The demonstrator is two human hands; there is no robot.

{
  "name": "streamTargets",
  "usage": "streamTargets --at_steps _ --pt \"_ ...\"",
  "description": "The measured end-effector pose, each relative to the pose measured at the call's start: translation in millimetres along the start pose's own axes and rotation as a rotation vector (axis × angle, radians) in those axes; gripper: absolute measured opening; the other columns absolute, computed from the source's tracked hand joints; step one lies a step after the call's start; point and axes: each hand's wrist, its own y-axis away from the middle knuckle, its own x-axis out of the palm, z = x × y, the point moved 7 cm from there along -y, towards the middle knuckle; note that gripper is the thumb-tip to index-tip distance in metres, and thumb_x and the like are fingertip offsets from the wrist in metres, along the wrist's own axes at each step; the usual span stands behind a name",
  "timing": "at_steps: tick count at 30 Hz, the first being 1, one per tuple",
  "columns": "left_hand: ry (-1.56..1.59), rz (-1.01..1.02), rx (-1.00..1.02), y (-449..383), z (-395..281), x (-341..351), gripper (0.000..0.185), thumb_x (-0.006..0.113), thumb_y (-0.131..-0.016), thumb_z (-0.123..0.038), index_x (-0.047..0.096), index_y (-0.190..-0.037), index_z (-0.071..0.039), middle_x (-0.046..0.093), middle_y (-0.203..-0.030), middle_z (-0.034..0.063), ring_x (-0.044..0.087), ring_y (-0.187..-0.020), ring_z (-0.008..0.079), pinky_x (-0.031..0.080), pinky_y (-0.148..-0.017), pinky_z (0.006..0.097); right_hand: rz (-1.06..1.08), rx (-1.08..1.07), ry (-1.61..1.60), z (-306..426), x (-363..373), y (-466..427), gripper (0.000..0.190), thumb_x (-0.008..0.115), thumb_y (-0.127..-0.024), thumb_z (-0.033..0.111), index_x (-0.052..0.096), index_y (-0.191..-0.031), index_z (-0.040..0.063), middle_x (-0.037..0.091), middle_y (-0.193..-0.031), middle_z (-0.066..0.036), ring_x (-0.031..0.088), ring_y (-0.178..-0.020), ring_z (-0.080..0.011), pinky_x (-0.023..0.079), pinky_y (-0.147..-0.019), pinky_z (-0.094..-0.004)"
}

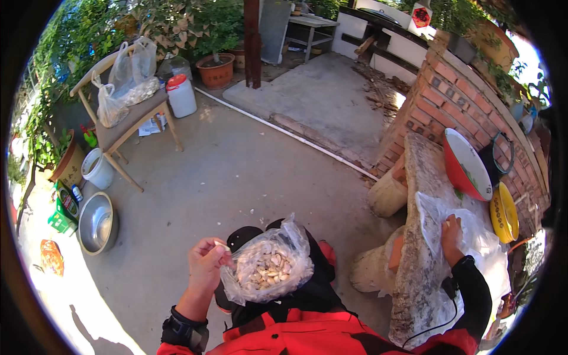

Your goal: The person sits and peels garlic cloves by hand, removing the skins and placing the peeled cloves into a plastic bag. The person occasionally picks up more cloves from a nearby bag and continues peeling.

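A clear plastic bag lies open on my lap, with many garlic cloves in it. Left of the bag's rim, my left hand pinches a small pale garlic clove between thumb and fingertips. Over on the right, my right hand rests on clear plastic sheeting that covers part of a rough stone slab. Its fingers are partly bent, and whether they hold anything cannot be made out.
A red-and-white enamel basin and a yellow basin stand along the slab by a brick wall. To the left are a metal bowl, a white bucket and a chair bearing filled plastic bags. Pale bits dot the concrete floor.
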Motion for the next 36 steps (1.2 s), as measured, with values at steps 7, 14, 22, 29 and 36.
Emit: streamTargets --at_steps 7,14,22,29,36 --pt "-0.036 -0.007 0.08 -5.3 5.2 -4.0 0.022 0.068 -0.088 -0.02 0.057 -0.095 -0.002 0.059 -0.074 0.0055 0.058 -0.055 0.0124 0.053 -0.05 0.0265 0.029 0.094 -0.108 -14.1 0.4 -9.6 0.015 0.061 -0.078 0.017 0.061 -0.093 0.013 0.061 -0.093 -0.019 0.061 -0.083 -0.0429 0.05 -0.073 -0.0521" --pt "-0.05 -0.03 0.103 -2.6 5.7 -12.6 0.02 0.065 -0.09 -0.021 0.055 -0.095 -0.004 0.055 -0.071 0.0027 0.054 -0.053 0.0104 0.051 -0.048 0.0257 0.148 0.66 -0.665 -66.8 16.4 -10.7 0.009 0.064 -0.08 0.016 0.068 -0.087 0.012 0.066 -0.068 -0.009 0.065 -0.059 -0.0215 0.05 -0.048 -0.0358" --pt "-0.077 -0.041 0.097 -5.0 4.5 -11.7 0.018 0.064 -0.091 -0.019 0.055 -0.095 -0.004 0.056 -0.072 0.0033 0.052 -0.052 0.0096 0.049 -0.046 0.0246 0.091 0.058 0.033 4.6 -24.5 10.9 0.017 0.061 -0.083 0.019 0.061 -0.097 0.011 0.061 -0.093 -0.021 0.062 -0.079 -0.0426 0.05 -0.071 -0.0511" --pt "-0.079 0.011 0.061 -12.6 17.2 6.1 0.02 0.065 -0.09 -0.021 0.055 -0.095 -0.005 0.056 -0.071 0.0025 0.052 -0.052 0.0091 0.049 -0.045 0.0245 0.113 0.116 -0.092 -20.2 -13.8 12.8 0.013 0.065 -0.08 0.021 0.065 -0.089 0.013 0.065 -0.088 -0.017 0.065 -0.08 -0.035 0.052 -0.07 -0.045" --pt "-0.091 0.006 0.072 -13.4 17.6 -6.0 0.018 0.064 -0.09 -0.021 0.054 -0.095 -0.006 0.055 -0.07 0.0022 0.051 -0.052 0.009 0.049 -0.045 0.0249 0.262 0.199 -0.021 -63.0 -36.1 -20.3 0.015 0.065 -0.074 0.024 0.068 -0.083 0.012 0.07 -0.086 -0.014 0.067 -0.084 -0.033 0.052 -0.074 -0.0416"
